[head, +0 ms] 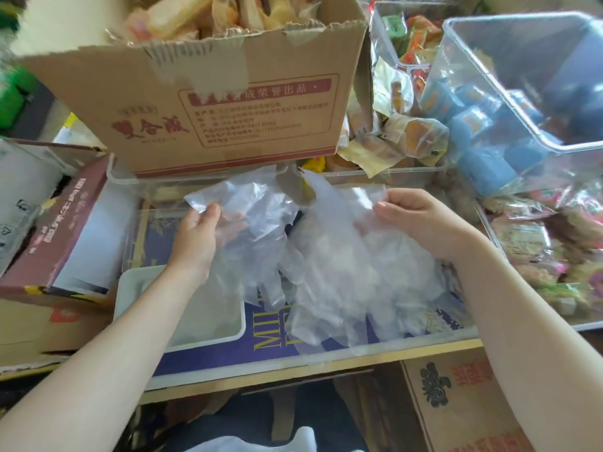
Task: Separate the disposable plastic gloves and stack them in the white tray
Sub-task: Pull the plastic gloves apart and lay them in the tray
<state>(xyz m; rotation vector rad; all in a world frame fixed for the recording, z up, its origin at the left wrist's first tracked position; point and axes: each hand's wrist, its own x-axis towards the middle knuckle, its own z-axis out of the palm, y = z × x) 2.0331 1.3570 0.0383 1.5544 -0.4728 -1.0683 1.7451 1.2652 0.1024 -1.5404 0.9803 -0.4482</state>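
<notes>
My left hand pinches the cuff of a clear plastic glove that hangs down in front of it. My right hand pinches the top edge of a bunch of clear gloves, whose fingers droop onto the purple box. Both lots of gloves are held up side by side and overlap in the middle. The white tray lies below my left forearm, at the left; part of it is hidden by the arm, and thin clear plastic seems to lie inside.
A clear shallow bin holds the tray and a purple box. A brown carton full of snacks stands behind. A clear tub with blue packets and loose snack bags crowd the right. A maroon box lies at left.
</notes>
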